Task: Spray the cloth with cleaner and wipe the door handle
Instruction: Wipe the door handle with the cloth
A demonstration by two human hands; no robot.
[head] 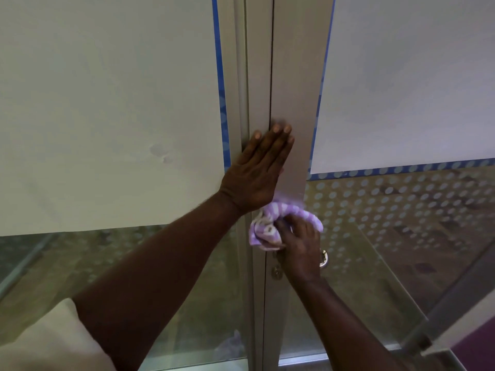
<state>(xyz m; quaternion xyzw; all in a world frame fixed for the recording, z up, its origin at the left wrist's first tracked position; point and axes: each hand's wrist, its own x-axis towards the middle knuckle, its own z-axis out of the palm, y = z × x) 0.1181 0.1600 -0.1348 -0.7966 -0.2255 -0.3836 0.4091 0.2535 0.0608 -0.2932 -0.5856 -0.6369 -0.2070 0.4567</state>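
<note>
My left hand (258, 170) lies flat with fingers together against the metal door frame (292, 103), across the seam between the two glass doors. Just below it, my right hand (300, 242) is closed around a bunched purple-and-white striped cloth (270, 226) and presses it to the frame. A shiny metal door handle (323, 258) peeks out from behind my right hand, mostly hidden. Below the cloth, a round lock cylinder (276, 273) sits on the frame. No spray bottle is in view.
White paper sheets (107, 103) edged with blue tape (222, 84) cover the upper glass on both doors. The lower right glass (388, 210) has a white dot pattern. A metal sill (302, 360) runs along the bottom.
</note>
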